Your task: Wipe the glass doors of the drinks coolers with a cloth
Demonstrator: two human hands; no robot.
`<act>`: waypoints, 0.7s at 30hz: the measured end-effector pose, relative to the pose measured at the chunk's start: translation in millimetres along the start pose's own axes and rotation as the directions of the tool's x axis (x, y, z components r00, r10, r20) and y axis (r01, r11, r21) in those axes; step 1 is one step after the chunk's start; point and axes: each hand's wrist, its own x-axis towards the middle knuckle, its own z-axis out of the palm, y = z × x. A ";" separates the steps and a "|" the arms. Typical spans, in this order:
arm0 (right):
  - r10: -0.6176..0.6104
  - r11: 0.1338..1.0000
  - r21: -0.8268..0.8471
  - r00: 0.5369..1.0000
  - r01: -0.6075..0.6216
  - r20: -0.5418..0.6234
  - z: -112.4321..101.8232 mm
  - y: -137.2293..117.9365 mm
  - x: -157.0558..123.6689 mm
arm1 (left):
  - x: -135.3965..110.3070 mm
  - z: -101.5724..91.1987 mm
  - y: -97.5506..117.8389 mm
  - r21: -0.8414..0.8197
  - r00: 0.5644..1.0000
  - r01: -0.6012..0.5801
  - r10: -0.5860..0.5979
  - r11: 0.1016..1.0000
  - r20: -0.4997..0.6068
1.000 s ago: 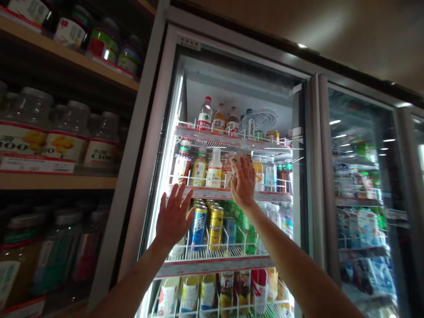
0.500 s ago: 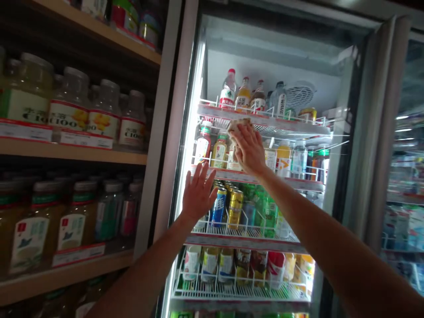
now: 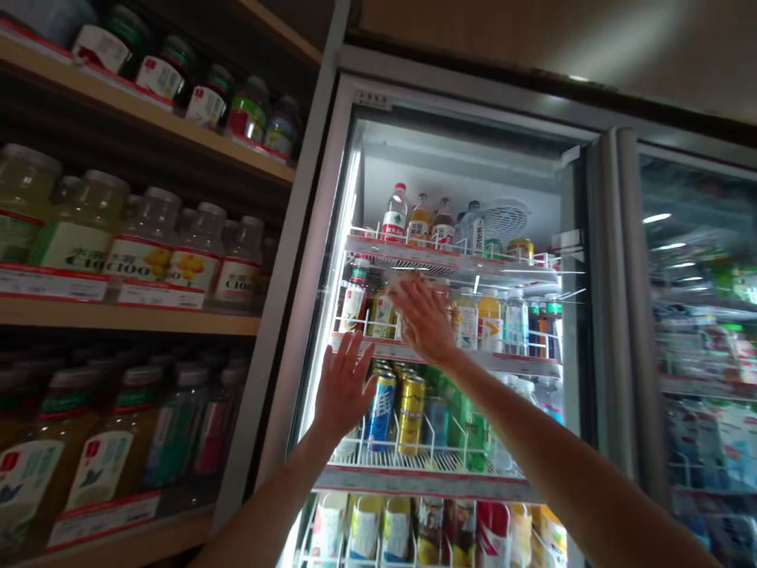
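Fingers spread, my left hand (image 3: 344, 388) lies flat against the glass door (image 3: 455, 154) of a lit drinks fridge, low on its left side. Higher and to the right, my right hand (image 3: 423, 319) presses a pale, brown-marked cloth (image 3: 407, 276) to the same glass. Motion blurs that hand, and it covers most of the cloth. Behind the glass, bottles and cans stand on wire shelves. A blue can (image 3: 382, 412) and a gold can (image 3: 411, 416) show between my forearms. The door appears closed.
Wooden shelves (image 3: 118, 312) with rows of bottled drinks stand close on the left. A metal upright with a handle (image 3: 635, 315) borders the door on the right. Beyond it is another glass fridge door (image 3: 698, 205). A brown panel (image 3: 473, 47) runs above.
The view has tilted upward, showing more of the fridge's top. My right hand has slid with the cloth slightly left and down across the glass. My left hand stays on the door.
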 end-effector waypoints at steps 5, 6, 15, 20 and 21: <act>-0.062 0.998 0.018 0.996 0.061 0.066 1.2 -11.0 7.3 | -0.2 -4.9 -5.0 0.030 0.999 -0.047 0.047 0.998 0.010; 0.025 1.000 0.013 0.999 -0.026 0.035 2.0 -10.2 12.1 | -1.1 -6.8 -7.9 0.039 0.998 -0.065 0.064 0.997 0.024; -0.025 1.000 0.002 0.999 0.025 0.034 2.9 -11.9 16.0 | 0.1 -21.8 -33.9 0.026 0.980 -0.157 0.152 0.987 0.125; 0.224 0.971 -0.069 0.973 -0.228 -0.056 -5.6 18.3 11.1 | 41.5 -12.0 -35.2 0.104 1.000 0.006 -0.009 0.995 0.027; 0.209 0.974 -0.074 0.977 -0.212 -0.047 -7.4 26.1 8.2 | 48.4 -9.5 -36.3 0.114 0.999 0.045 -0.045 0.992 0.003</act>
